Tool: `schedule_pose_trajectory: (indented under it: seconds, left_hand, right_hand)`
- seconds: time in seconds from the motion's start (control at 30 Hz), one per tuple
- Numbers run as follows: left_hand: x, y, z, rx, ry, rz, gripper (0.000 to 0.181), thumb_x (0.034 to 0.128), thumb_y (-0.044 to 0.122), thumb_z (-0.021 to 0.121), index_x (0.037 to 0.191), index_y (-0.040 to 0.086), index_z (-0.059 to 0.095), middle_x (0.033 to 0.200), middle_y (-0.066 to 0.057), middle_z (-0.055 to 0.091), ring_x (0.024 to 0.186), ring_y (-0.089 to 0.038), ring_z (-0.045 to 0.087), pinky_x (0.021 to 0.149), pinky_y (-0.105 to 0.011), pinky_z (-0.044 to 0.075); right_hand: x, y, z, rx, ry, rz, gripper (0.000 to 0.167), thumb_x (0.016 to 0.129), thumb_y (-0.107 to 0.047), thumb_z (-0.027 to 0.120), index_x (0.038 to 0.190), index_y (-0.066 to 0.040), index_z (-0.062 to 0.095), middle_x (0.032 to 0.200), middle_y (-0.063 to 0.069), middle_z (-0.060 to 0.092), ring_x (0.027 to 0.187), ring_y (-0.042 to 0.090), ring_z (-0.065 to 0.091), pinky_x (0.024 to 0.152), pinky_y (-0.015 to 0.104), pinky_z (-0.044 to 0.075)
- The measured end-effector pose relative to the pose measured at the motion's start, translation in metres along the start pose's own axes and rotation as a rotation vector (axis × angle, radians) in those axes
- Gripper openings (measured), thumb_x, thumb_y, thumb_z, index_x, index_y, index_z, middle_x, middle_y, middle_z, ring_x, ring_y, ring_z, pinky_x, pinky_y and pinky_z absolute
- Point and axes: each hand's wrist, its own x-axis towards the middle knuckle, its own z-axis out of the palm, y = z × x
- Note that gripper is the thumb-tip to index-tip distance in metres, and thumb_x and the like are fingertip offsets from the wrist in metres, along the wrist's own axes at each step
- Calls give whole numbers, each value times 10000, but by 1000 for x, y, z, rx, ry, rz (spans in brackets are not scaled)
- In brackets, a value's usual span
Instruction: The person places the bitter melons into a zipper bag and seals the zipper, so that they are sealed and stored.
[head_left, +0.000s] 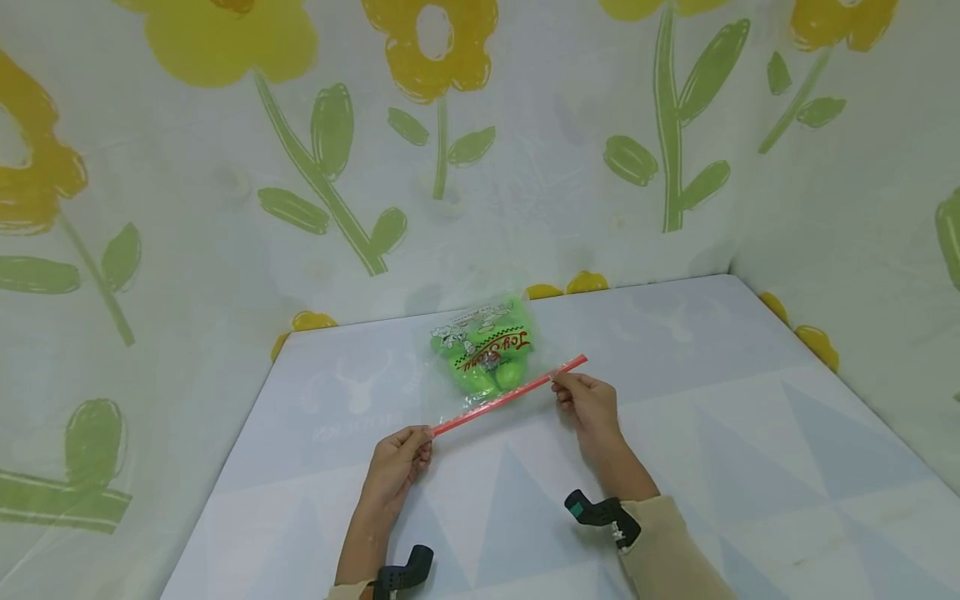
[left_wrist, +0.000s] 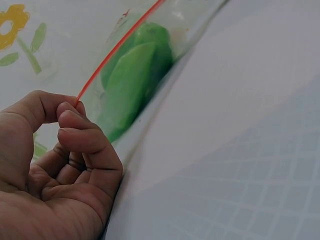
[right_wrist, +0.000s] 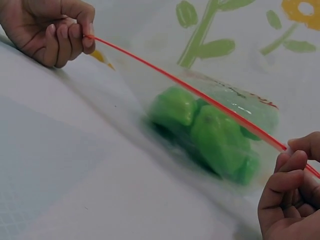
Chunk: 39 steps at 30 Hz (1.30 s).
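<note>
A clear zip bag (head_left: 491, 354) with a red zip edge and red printed lettering lies towards the back of the table. Several bright green pieces (right_wrist: 215, 132) are inside it; their kind is not plain. My left hand (head_left: 397, 467) pinches the left end of the red strip between thumb and forefinger. Near the strip's right end my right hand (head_left: 592, 412) pinches it; a small pale slider (right_wrist: 288, 151) shows at those fingertips in the right wrist view. The strip is drawn straight between both hands, its right end higher in the head view.
The bag lies on a white table (head_left: 750, 400) with pale blue triangles. A white cloth with yellow flowers (head_left: 442, 50) hangs behind and at both sides. Each wrist wears a black camera mount (head_left: 600, 510).
</note>
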Motion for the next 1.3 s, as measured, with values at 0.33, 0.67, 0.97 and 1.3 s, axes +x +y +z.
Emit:
schedule_pose_trajectory:
  seconds: [0.33, 0.67, 0.97, 1.3]
  left_hand:
    - [1, 1, -1, 9, 14, 0, 225, 942, 125, 692, 1057, -67, 674, 796, -56, 605, 683, -117, 531, 577, -195, 473]
    - [1, 1, -1, -4, 11, -6, 227, 948, 114, 682, 1075, -74, 665, 807, -66, 605, 686, -116, 532, 578, -189, 472]
    - [1, 0, -1, -1, 5, -2, 229, 947, 122, 686, 1070, -71, 668, 800, -56, 602, 686, -113, 532, 579, -185, 473]
    - [1, 0, 0, 2, 4, -11, 223, 939, 122, 692, 1062, -63, 675, 792, -46, 608, 682, -104, 537, 577, -187, 477]
  right_hand:
    - [0, -5, -4, 16, 8, -14, 160, 880, -126, 776, 892, 15, 701, 748, 53, 669, 650, 112, 551, 576, 198, 479]
    - [3, -8, -8, 43, 19, 0, 145, 889, -140, 775, 876, -8, 716, 744, 51, 670, 639, 111, 541, 558, 190, 458]
    - [6, -9, -12, 70, 38, 5, 158, 877, -131, 787, 887, 5, 708, 745, 59, 677, 629, 114, 549, 556, 188, 468]
    - [8, -11, -18, 78, 55, 2, 144, 887, -117, 771, 876, 2, 689, 733, 42, 677, 628, 96, 555, 556, 183, 467]
